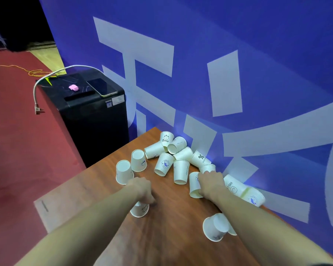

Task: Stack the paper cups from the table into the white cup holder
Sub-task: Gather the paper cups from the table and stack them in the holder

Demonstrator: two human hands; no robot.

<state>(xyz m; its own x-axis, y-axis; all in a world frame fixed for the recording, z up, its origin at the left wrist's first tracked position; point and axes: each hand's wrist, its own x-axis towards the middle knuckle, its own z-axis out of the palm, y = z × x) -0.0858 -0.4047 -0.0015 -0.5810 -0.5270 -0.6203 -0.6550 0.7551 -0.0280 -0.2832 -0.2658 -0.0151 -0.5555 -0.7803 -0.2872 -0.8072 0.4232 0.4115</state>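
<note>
1. Paper cups [181, 171]: light, thin-walled, probably crush if squeezed hard. They look dry and not slippery. Best hold, I'd judge, is around the side wall near the rim, or fingers over the base of an upturned one, with light pressure only.
2. Cups are scattered over the wooden table [96, 191]. Most are piled beyond my fingertips against the blue banner [258, 73]; some stand upside down, some lie on their sides.
3. Left hand [141, 190]: arm stretched forward, palm down, fingers curled around the base of an upturned cup [139, 210] directly beneath them. Looks like a top-down grip; fingertips are hidden under the hand, so I can't tell the exact contact.
4. Right hand [210, 182]: arm reached forward, palm down, fingers wrapped over a cup lying on its side [193, 186], its open mouth facing back toward me. Another cup [208, 167] sits just beyond my fingertips.
5. Two upturned cups [131, 167] stand just beyond my left knuckles.
6. One tipped cup [216, 227] lies beside my right forearm, well back from the fingers.
7. White cup holder: not in view. I can't tell where it sits.
</note>
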